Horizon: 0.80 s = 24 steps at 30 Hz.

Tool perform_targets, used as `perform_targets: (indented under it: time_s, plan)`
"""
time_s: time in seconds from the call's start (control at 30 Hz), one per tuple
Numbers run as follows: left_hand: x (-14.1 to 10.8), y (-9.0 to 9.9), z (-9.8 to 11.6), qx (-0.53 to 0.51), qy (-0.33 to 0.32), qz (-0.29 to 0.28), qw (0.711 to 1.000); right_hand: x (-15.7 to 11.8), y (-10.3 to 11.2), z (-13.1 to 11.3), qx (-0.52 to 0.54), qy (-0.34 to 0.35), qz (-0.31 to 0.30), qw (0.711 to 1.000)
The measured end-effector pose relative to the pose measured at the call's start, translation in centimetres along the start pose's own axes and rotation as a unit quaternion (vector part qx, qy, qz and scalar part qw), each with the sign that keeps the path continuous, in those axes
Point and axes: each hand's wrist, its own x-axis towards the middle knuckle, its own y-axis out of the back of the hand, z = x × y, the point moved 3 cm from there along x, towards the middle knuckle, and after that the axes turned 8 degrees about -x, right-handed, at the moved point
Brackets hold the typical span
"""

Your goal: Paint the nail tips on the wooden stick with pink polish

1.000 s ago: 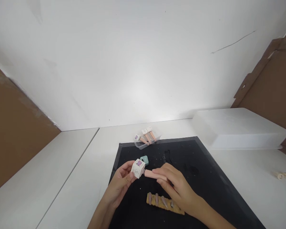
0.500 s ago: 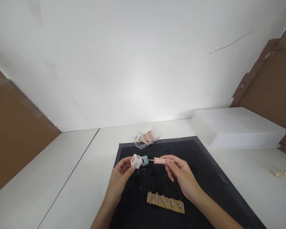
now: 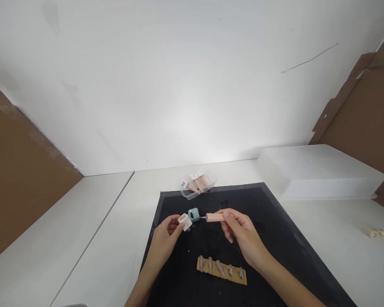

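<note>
My left hand (image 3: 167, 236) is closed around a small white nail polish bottle (image 3: 184, 222), held tilted between thumb and fingers. In my right hand (image 3: 240, 228) is a pink nail polish cap (image 3: 215, 217), pinched and held level, its thin brush (image 3: 202, 218) pointing left. The brush end is close to a small teal block (image 3: 193, 214) with a dark opening; I cannot tell whether they touch. Below both hands, a tan strip (image 3: 222, 271) lies on the black mat (image 3: 179, 281). Several false nails (image 3: 210, 264) stand on it, mauve at left and silvery at right.
Behind the mat, a clear plastic tray (image 3: 188, 196) holds three white bottles with pink caps (image 3: 196, 183). A large translucent white bin (image 3: 326, 175) stands at the right, near small beige pieces (image 3: 376, 233). A white wall (image 3: 179, 85) rises behind the white table (image 3: 109, 238).
My left hand has turned the white bottle and brought it slightly down and right, showing more of the teal block. My right hand with the cap has barely moved.
</note>
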Motion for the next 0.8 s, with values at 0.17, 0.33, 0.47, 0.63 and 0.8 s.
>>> perform_targets:
  time_s: [0.17, 0.33, 0.47, 0.63, 0.8]
  plan:
    - [0.25, 0.0, -0.58, 0.016, -0.024, 0.001, 1.0, 0.03, -0.01, 0.1, -0.005, -0.006, -0.002, 1.0]
    - [0.3, -0.06, -0.49, 0.034, -0.047, -0.004, 0.998, 0.05, -0.05, -0.06, -0.013, -0.009, -0.003, 1.0]
    - [0.3, -0.17, -0.57, 0.042, -0.052, -0.023, 0.998, 0.02, -0.05, -0.11, -0.018, -0.008, -0.001, 1.0]
    - [0.23, -0.15, -0.7, 0.055, -0.05, -0.038, 0.997, 0.14, 0.01, 0.09, -0.017, -0.01, -0.004, 1.0]
    - [-0.18, -0.23, 0.03, 0.121, -0.079, -0.028, 0.989, 0.25, 0.05, 0.23, -0.018, -0.009, -0.002, 1.0]
